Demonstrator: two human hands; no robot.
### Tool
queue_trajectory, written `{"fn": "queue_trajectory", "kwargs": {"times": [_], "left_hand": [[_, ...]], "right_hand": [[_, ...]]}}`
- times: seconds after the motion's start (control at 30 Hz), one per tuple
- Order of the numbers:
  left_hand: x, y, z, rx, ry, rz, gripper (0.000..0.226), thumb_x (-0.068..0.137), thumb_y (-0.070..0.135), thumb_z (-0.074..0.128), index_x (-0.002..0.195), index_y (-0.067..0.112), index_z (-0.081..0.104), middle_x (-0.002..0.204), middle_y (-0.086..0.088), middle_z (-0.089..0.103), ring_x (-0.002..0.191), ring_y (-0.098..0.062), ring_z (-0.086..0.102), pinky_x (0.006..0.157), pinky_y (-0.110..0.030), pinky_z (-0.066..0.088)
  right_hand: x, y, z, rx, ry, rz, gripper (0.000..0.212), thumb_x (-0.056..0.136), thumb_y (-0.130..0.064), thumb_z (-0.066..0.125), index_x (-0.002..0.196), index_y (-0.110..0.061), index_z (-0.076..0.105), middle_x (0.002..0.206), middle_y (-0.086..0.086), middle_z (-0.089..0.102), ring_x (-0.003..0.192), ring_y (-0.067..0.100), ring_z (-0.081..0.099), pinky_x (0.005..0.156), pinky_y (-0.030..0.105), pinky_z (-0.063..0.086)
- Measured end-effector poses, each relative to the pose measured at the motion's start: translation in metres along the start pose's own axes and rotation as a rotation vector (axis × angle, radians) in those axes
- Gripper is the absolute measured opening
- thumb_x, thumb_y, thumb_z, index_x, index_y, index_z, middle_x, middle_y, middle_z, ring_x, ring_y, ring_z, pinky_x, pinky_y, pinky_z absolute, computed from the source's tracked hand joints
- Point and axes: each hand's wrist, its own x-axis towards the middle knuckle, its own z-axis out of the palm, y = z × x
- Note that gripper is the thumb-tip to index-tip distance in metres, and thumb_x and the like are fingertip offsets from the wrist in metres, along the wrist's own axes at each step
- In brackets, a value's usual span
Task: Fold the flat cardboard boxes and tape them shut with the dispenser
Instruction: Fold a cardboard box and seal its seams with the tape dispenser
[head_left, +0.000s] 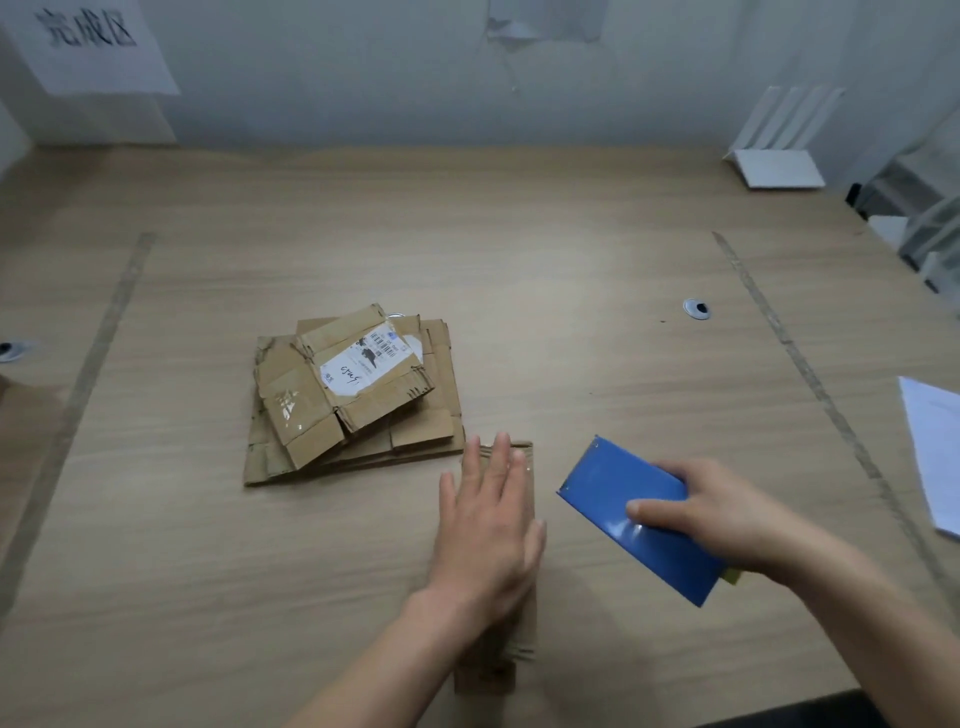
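So a small cardboard box (511, 525) is being pressed flat against the wooden table (597, 332) by the left hand (485, 525); the fingers are laid out straight and close together on top of it, nothing is curled round anything; most of the box is hidden under that hand and forearm, only its far edge and a bit of the near end can be made out, so whether its flaps are closed can't really be told. The blue tape dispenser (631, 512) is held in the right hand (727, 512), just to the right of the box; it's gripped from the right side with the thumb laid across its blue face and the other fingers wrapped behind; it's tilted, far end pointing up-left; a bit of yellow is seen poking out at its near end; whether it's touching the table can't be told.

A stack of flattened cardboard boxes (353, 400) is parked just beyond and to the left of the left hand, the top one carrying a white shipping label (366, 361); the pile is a bit skewed, not squared up.

Off to the side: a white router (779, 156) with antennas is seen at the far right corner; some white paper (935, 452) is lying at the right edge; a paper sign (93, 41) is stuck on the wall at upper left.
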Motion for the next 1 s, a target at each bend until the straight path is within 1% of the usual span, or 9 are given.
{"fn": "queue_trajectory", "kwargs": {"times": [0.07, 0.1, 0.17, 0.23, 0.3, 0.5, 0.63, 0.83, 1.0], "left_hand": [[-0.002, -0.004, -0.004, -0.284, 0.292, 0.057, 0.06, 0.092, 0.039, 0.035, 0.144, 0.01, 0.049, 0.154, -0.005, 0.04, 0.147, -0.016, 0.025, 0.12, -0.036, 0.023], [-0.003, -0.002, -0.009, -0.498, 0.342, -0.021, 0.051, 0.093, 0.037, 0.045, 0.134, 0.011, 0.06, 0.141, 0.0, 0.056, 0.135, -0.005, 0.043, 0.115, -0.03, 0.034], [-0.001, 0.01, -0.028, -1.029, 0.18, -0.314, 0.041, 0.094, 0.045, 0.057, 0.118, 0.015, 0.069, 0.122, -0.001, 0.07, 0.108, -0.005, 0.063, 0.095, -0.03, 0.052], [0.003, 0.019, -0.044, -1.46, -0.106, -0.591, 0.049, 0.097, 0.048, 0.051, 0.114, 0.005, 0.067, 0.117, -0.017, 0.07, 0.096, -0.022, 0.066, 0.08, -0.037, 0.054], [0.003, 0.021, -0.054, -1.633, -0.281, -0.658, 0.056, 0.098, 0.047, 0.046, 0.12, -0.002, 0.062, 0.116, -0.022, 0.069, 0.099, -0.032, 0.065, 0.089, -0.049, 0.053], [-0.007, 0.017, -0.057, -1.805, -0.331, -0.69, 0.043, 0.099, 0.03, 0.052, 0.13, 0.0, 0.054, 0.127, -0.027, 0.062, 0.103, -0.033, 0.063, 0.093, -0.049, 0.05], [-0.011, 0.012, -0.053, -1.81, -0.37, -0.653, 0.03, 0.095, 0.024, 0.061, 0.117, 0.004, 0.066, 0.104, -0.015, 0.069, 0.084, -0.022, 0.067, 0.067, -0.031, 0.054], [-0.018, 0.014, -0.054, -1.746, -0.412, -0.605, 0.014, 0.092, 0.005, 0.062, 0.087, 0.01, 0.074, 0.087, -0.012, 0.066, 0.073, -0.02, 0.06, 0.058, -0.026, 0.046], [-0.023, 0.014, -0.054, -1.72, -0.337, -0.615, 0.012, 0.091, 0.009, 0.063, 0.102, 0.006, 0.067, 0.09, -0.015, 0.063, 0.075, -0.022, 0.06, 0.057, -0.029, 0.048]], "right_hand": [[-0.016, -0.002, -0.013, 0.12, -0.078, -0.087, 0.027, 0.077, -0.044, 0.074, 0.099, -0.028, 0.073, 0.089, 0.003, 0.076, 0.079, 0.026, 0.073, 0.068, 0.037, 0.049], [-0.022, -0.004, -0.018, 0.169, -0.118, -0.128, 0.031, 0.073, -0.047, 0.073, 0.1, -0.031, 0.074, 0.093, 0.004, 0.076, 0.082, 0.026, 0.073, 0.071, 0.038, 0.049], [-0.029, -0.008, -0.021, 0.264, -0.202, -0.2, 0.039, 0.068, -0.049, 0.074, 0.103, -0.034, 0.075, 0.101, 0.006, 0.076, 0.088, 0.023, 0.072, 0.079, 0.038, 0.052], [-0.03, -0.011, -0.02, 0.338, -0.284, -0.246, 0.047, 0.066, -0.047, 0.076, 0.11, -0.03, 0.076, 0.109, 0.012, 0.075, 0.093, 0.023, 0.071, 0.082, 0.036, 0.053], [-0.029, -0.014, -0.017, 0.363, -0.343, -0.283, 0.053, 0.068, -0.044, 0.078, 0.117, -0.025, 0.074, 0.115, 0.018, 0.072, 0.098, 0.026, 0.07, 0.086, 0.039, 0.051], [-0.023, -0.018, -0.012, 0.36, -0.416, -0.317, 0.055, 0.07, -0.043, 0.079, 0.121, -0.022, 0.072, 0.119, 0.022, 0.07, 0.102, 0.03, 0.068, 0.09, 0.042, 0.051], [-0.023, -0.023, -0.01, 0.359, -0.483, -0.339, 0.052, 0.071, -0.039, 0.077, 0.12, -0.023, 0.073, 0.116, 0.02, 0.072, 0.097, 0.025, 0.069, 0.083, 0.032, 0.054], [-0.024, -0.026, -0.008, 0.343, -0.539, -0.363, 0.051, 0.073, -0.038, 0.076, 0.121, -0.023, 0.072, 0.114, 0.016, 0.073, 0.096, 0.022, 0.07, 0.082, 0.03, 0.055], [-0.023, -0.025, -0.006, 0.318, -0.564, -0.36, 0.054, 0.073, -0.04, 0.076, 0.124, -0.025, 0.07, 0.117, 0.017, 0.072, 0.1, 0.025, 0.069, 0.085, 0.032, 0.054]]}}
